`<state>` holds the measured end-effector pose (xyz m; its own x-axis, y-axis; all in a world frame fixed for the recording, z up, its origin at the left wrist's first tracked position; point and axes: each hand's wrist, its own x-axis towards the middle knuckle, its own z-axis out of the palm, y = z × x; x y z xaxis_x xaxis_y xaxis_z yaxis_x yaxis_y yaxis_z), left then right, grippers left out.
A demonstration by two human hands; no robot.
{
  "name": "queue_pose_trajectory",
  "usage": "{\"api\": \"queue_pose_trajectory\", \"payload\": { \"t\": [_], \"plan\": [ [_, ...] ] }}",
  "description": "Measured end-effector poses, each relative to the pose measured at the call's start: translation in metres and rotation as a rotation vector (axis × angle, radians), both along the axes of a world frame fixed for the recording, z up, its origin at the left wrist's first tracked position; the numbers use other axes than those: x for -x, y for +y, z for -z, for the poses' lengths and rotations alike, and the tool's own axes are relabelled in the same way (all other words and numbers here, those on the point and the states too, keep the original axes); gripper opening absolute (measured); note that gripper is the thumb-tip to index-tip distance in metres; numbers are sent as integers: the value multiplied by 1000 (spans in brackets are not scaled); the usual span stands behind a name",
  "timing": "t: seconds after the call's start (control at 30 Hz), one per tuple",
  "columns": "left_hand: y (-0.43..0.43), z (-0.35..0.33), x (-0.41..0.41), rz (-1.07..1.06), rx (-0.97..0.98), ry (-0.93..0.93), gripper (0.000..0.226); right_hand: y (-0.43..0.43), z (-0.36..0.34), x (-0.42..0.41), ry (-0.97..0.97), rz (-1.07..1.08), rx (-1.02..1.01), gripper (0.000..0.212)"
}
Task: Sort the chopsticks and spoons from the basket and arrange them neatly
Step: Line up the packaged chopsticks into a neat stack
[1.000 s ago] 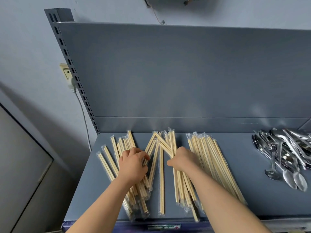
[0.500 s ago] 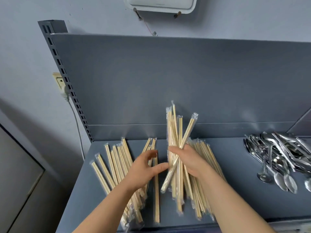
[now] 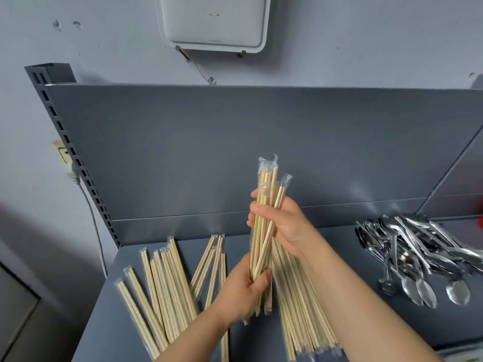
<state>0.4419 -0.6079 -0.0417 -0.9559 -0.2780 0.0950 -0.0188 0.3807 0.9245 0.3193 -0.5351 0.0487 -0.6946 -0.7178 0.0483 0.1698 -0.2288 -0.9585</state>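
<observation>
**Item: bundle of wrapped bamboo chopsticks [image 3: 264,231], held near upright over the grey shelf [image 3: 366,309].**
Left hand [image 3: 243,291] is curled round the lower ends and right hand [image 3: 285,228] is clamped about the upper middle; one pair sits askew. Best handling: slacken both grips slightly, tap the lower ends on the shelf until flush, then lay the bundle flat on the aligned chopstick row [image 3: 300,320]. Scattered chopsticks [image 3: 162,291] lie left, steel spoons [image 3: 418,252] heaped right.

I'm seeing bare shelf [image 3: 444,325] lying open between the right chopstick pile [image 3: 295,309] and the spoons [image 3: 418,252]. Loose chopsticks [image 3: 162,291] are crowding the left, the held bundle [image 3: 261,246] is blocking the middle, and the back panel [image 3: 235,142] is walling off the rear.
</observation>
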Motion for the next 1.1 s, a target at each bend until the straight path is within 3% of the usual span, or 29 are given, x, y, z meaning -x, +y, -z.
{"api": "queue_pose_trajectory", "payload": {
  "t": [0.07,0.17,0.27,0.33,0.47,0.63,0.7,0.8,0.83,0.97,1.1],
  "plan": [
    [1,-8,7,-61,-90,45,18,0,-2,-1,59,-79,-2,22],
    [-5,-19,18,-68,-228,138,28,4,-2,-9,122,-183,-20,19],
    [-4,-19,22,-57,-215,168,10,6,-7,-10,234,-160,-78,29],
    [-2,-11,22,-77,-214,145,18,6,-15,-6,231,-80,-24,42],
    [2,-1,20,-76,-193,69,21,6,-28,-3,272,-6,2,21],
    [12,0,21,-105,-214,112,18,10,-12,-4,361,-34,-185,32],
    [14,0,21,-126,-203,117,16,11,-12,-3,352,-31,-192,30],
    [13,-2,26,-169,-291,48,16,17,-7,7,95,79,-44,33],
    [13,-2,28,-183,-336,-11,14,22,-3,13,57,118,-90,35],
    [18,10,31,-241,-426,-310,15,50,39,31,242,236,-724,40],
    [22,27,42,-349,-279,-386,14,80,81,36,213,350,-991,33]
  ]
}}
